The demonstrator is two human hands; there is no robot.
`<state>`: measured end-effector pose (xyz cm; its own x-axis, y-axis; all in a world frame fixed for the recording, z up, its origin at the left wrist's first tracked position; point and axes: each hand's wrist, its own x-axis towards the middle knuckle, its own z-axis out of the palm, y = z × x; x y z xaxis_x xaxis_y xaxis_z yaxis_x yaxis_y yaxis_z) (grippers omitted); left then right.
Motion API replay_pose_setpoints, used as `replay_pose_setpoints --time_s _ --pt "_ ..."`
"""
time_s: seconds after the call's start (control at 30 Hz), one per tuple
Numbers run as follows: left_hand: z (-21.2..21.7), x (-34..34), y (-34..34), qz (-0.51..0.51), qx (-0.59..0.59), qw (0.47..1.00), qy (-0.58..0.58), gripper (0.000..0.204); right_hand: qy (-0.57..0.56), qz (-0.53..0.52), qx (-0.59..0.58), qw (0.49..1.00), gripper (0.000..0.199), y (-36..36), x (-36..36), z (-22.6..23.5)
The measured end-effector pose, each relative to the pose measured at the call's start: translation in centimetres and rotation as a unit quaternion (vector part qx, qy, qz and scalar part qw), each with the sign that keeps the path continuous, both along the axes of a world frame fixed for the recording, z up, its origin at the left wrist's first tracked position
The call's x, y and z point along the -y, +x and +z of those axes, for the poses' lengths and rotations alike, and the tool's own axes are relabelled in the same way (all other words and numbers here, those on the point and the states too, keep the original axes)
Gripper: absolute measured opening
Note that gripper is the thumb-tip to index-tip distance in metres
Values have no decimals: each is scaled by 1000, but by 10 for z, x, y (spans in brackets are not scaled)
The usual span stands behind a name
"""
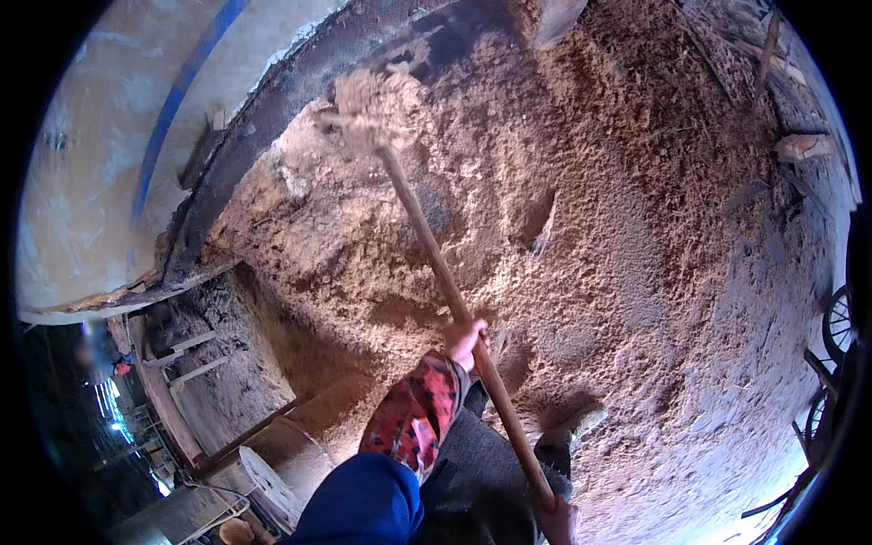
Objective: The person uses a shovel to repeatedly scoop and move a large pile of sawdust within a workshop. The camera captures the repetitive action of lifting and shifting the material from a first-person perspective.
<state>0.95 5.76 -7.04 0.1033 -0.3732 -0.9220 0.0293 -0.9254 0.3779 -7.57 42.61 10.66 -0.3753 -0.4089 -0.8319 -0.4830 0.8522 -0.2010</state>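
Both my hands grip the long wooden handle of a shovel (423,229), which slants from the lower right up toward the far left. My left hand (466,343), in a red patterned cuff and blue sleeve, wraps round the middle of the handle. Lower down, near the handle's end, my right hand (559,522) is closed on it and partly cut off by the picture's edge. At the far end a load of pale sawdust (381,104) covers the blade, blurred by motion. A large pile of sawdust (590,272) spreads around it, and my shoe (577,424) stands on it.
A curved pale wall with a blue stripe (173,109) rises at the left. Below it lie a recess and a board edge (245,431). Wooden pieces (804,147) stick out at the far right. A spoked wheel (837,322) stands at the right edge.
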Motion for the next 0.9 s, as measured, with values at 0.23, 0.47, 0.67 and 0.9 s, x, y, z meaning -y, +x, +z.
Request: replay_pose_setpoints --time_s 0.23,0.47,0.67,0.9 --pt "53 136 -20 -61 -105 988 -99 16 -181 -155 140 961 27 -1 126 -37" --pt "42 134 -63 -164 -103 975 -112 16 -196 -214 157 944 26 21 130 -61" --pt "58 25 -54 -79 -162 983 -31 14 -109 -147 104 978 32 11 32 -35" --pt "92 -101 -13 71 -335 937 74 15 -124 32 103 986 30 -16 -104 33"
